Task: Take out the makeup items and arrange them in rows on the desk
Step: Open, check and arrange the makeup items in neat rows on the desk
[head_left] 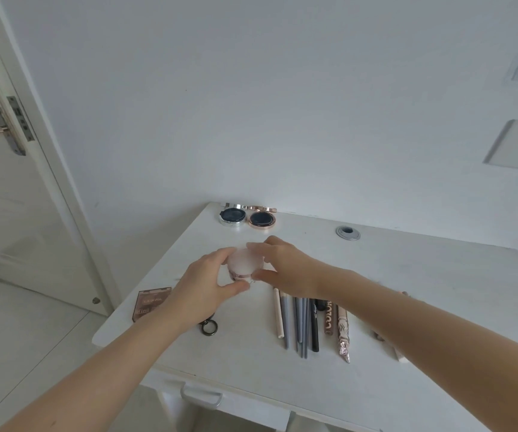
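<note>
Frosted translucent jar [245, 263] between both hands; beyond them, glossy metallic-rimmed compacts [247, 218]; matt white desk [407, 291].

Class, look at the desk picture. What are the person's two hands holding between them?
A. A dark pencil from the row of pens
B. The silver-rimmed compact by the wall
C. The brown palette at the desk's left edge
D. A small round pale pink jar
D: the left hand and the right hand both curl round the small round pale pink jar, while the pencils, palette and compacts lie untouched on the desk.
</note>
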